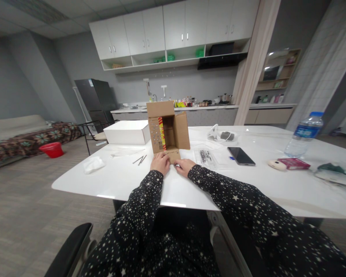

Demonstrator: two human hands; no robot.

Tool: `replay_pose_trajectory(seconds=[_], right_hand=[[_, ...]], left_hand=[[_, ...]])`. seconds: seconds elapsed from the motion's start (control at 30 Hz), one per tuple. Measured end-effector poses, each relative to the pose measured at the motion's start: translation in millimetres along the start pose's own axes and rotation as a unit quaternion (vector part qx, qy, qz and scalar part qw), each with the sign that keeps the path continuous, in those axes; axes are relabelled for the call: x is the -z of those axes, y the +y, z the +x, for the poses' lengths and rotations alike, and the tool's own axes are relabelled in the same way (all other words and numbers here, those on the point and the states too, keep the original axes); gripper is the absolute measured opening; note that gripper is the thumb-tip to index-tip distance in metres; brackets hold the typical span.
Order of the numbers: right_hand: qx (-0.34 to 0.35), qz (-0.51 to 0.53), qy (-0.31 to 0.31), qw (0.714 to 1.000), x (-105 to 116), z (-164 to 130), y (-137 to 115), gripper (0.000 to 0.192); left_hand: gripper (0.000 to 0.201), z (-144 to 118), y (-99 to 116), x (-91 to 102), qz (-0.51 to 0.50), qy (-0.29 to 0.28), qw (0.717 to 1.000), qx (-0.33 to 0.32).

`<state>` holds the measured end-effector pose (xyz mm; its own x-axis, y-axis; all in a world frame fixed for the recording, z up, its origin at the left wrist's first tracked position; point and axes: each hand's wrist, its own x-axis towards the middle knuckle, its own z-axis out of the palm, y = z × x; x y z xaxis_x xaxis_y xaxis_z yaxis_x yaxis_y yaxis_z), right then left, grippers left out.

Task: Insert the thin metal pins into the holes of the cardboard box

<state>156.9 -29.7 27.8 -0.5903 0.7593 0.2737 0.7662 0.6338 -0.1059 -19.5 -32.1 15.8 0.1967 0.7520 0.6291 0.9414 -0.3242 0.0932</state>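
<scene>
A small brown cardboard box point(181, 132) stands on the table with its opening facing me and its flaps spread. Its left flap carries several small shiny studs and a strip of red and yellow tape. The lower flap point(174, 156) juts toward me and has a row of small dark marks. My left hand point(160, 163) is closed over the left edge of this lower flap. At the flap's front edge, the fingertips of my right hand point(185, 167) are pinched together; whatever is between them is too small to make out.
Left of the box lie several thin metal rods point(140, 159), a crumpled tissue point(93, 164) and a white box point(127, 132). To the right are a clear plastic case point(205, 158), a phone point(241, 156), white goggles point(213, 132), a maroon pack point(297, 164) and a water bottle point(304, 134).
</scene>
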Motion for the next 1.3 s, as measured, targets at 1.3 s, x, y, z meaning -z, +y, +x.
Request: replay_pose_trajectory(seconds=[1.3], right_hand=[[0.0,0.0,-0.006,1.0,1.9,-0.3,-0.9,0.029]], left_hand=[[0.018,-0.9,1.6,1.1,-0.014,-0.013,1.0,0.014]])
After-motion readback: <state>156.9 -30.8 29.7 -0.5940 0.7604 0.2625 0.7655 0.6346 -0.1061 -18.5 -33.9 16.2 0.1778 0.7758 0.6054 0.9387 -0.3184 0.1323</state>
